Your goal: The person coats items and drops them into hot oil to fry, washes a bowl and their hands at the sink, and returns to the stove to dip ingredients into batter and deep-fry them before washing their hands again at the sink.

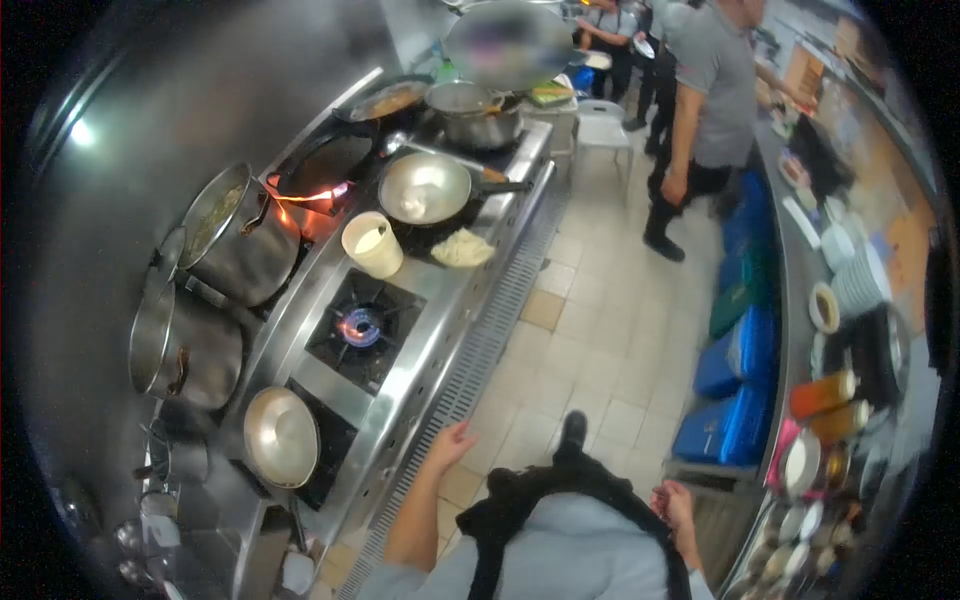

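My left hand (450,447) hangs in the air over the floor beside the stove's front edge, fingers loosely bent and apart, with nothing in it. Lower right, my right hand (675,502) is held near my apron (590,485), fingers slightly curled and apart; I see nothing in it. Nearest the left hand on the stove is a pale metal pan (282,437). Farther along, a bare burner (360,327) burns with a blue flame. A cream container (372,246), a crumpled cloth (462,249) and a wok (425,188) sit beyond it.
Large pots (187,345) line the stove's back, where an orange flame (310,196) flares. Blue bins (725,425) stand under the right counter, which bears stacked plates (862,281) and sauce bottles (822,394). A person (715,100) stands in the tiled aisle (590,310), others behind.
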The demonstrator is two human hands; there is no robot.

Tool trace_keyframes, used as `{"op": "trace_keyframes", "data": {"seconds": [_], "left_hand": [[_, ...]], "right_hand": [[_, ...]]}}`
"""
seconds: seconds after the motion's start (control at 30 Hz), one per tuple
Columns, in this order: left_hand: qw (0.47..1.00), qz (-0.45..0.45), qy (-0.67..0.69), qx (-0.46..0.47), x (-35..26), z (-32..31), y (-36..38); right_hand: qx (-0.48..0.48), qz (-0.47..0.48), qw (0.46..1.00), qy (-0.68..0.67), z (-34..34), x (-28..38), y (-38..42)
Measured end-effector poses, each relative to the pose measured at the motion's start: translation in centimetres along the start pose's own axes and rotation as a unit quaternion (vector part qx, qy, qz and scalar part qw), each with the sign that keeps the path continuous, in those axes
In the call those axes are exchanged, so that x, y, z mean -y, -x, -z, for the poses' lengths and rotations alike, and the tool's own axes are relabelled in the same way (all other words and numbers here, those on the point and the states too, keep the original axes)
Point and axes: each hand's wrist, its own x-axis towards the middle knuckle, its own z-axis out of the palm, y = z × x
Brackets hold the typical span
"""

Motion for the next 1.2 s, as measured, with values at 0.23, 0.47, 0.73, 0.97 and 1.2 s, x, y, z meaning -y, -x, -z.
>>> {"op": "trace_keyframes", "data": {"seconds": [0.23, 0.47, 0.73, 0.97, 1.2], "left_hand": [[0.950, 0.272, 0.016, -0.149, 13.6, -6.4, 7.2], [0.916, 0.384, 0.083, -0.077, 12.4, -12.3, 9.0], [0.876, 0.389, 0.275, -0.078, 5.2, -4.4, -7.4], [0.859, 0.392, 0.325, 0.048, 7.0, 2.0, -15.6], [0.811, 0.440, 0.384, 0.046, 6.8, 2.2, -18.3]], "right_hand": [[0.113, 0.118, 0.970, 0.183, -12.2, 22.0, -19.8], [0.211, 0.255, 0.900, 0.283, -33.5, 41.4, -22.1], [0.289, 0.373, 0.752, 0.461, -44.5, 49.9, -23.5], [0.144, 0.450, 0.764, 0.438, -51.3, 60.1, -22.6], [0.104, 0.575, 0.659, 0.474, -55.3, 67.9, -27.2]]}}
